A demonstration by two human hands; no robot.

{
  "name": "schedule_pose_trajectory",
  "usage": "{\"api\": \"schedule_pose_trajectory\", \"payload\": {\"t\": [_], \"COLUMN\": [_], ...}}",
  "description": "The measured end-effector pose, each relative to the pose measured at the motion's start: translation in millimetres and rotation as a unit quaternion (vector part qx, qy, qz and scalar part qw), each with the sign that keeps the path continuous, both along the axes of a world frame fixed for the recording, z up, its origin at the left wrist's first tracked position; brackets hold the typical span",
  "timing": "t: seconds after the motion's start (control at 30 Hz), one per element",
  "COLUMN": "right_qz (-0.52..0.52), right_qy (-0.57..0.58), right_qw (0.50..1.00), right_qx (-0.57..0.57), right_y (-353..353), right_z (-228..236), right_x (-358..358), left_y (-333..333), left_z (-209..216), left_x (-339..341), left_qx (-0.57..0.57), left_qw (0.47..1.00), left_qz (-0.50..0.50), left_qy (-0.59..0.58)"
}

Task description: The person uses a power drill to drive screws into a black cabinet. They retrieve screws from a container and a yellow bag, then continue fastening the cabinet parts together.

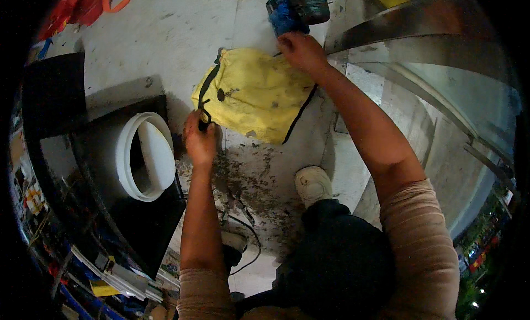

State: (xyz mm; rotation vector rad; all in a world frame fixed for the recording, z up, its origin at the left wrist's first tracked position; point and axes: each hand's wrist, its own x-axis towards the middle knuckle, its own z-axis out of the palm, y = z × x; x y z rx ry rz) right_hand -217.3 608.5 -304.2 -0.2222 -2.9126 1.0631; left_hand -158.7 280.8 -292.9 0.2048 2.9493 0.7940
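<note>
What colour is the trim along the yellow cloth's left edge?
The trim is black, seen best in the head view.

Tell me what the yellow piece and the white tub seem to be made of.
Yellow piece: probably matte fabric, since it lies limp and creased, with soft folds. White tub: likely plastic with a smooth, low sheen, judging by its thick, evenly white rim; painted metal remains possible.

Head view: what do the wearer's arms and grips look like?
Left sleeve and right sleeve are plain tan fabric, the right one creased. Both stop well short of the wrists. Left grip and right grip are ungloved; no watch or cable shows.
</note>
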Motion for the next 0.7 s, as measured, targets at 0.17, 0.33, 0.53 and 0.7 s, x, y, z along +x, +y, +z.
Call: {"api": "schedule_pose_trajectory", "payload": {"t": [0.17, 0.33, 0.53, 0.7], "right_qz": [-0.006, 0.002, 0.014, -0.02], "right_qy": [0.038, -0.042, 0.037, 0.051], "right_qw": [0.98, 0.999, 0.98, 0.978], "right_qx": [0.193, -0.034, -0.193, -0.199], "right_y": [4.2, -35.0, -95.1, -85.9], "right_z": [-12.1, 4.8, 39.2, 46.2], "right_x": [37.0, 61.7, 83.3, 82.9], "left_y": [28.5, 99.5, 107.9, 84.9], "left_z": [23.4, 18.5, -15.8, -7.5], "left_x": [-1.5, 3.2, 2.0, 9.4], "left_qx": [0.072, 0.171, 0.484, 0.373], "left_qw": [0.996, 0.979, 0.811, 0.889], "left_qz": [-0.041, -0.064, 0.175, 0.179], "left_qy": [0.014, -0.09, -0.277, -0.198]}}
